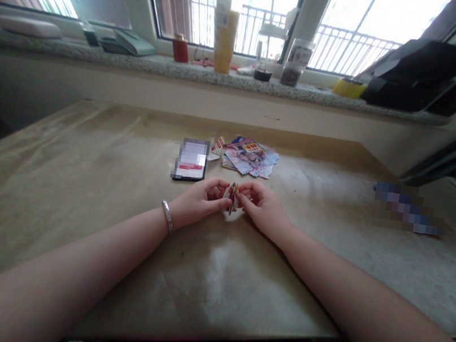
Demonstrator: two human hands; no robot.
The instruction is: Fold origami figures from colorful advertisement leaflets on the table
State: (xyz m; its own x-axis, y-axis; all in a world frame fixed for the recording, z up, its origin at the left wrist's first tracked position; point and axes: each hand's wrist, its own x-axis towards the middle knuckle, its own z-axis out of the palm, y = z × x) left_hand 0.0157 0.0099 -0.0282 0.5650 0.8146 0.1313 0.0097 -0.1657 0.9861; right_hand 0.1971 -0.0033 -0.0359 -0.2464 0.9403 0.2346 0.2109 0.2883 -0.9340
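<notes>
Between both hands, just above the table, is a small folded piece of printed paper (231, 199) in white, red and yellow. My left hand (210, 196), with a silver bracelet at the wrist, pinches its left side between thumb and fingers. On the other side my right hand (259, 204) is closed on the same folded paper. Beyond the hands lies a pile of colourful printed sheets (251, 160). A folded white and red paper piece (216, 149) rests at the pile's left. The tablet or phone (191, 160) beside it has a blurred screen.
The hands work over a tan-covered table (146, 142). A blurred long dark item (404, 209) lies at the right. On the granite windowsill (141, 64) stand a tall cup of yellow drink (225, 39), two more clear cups, a red container (180, 49) and a black bag-like object (417, 79).
</notes>
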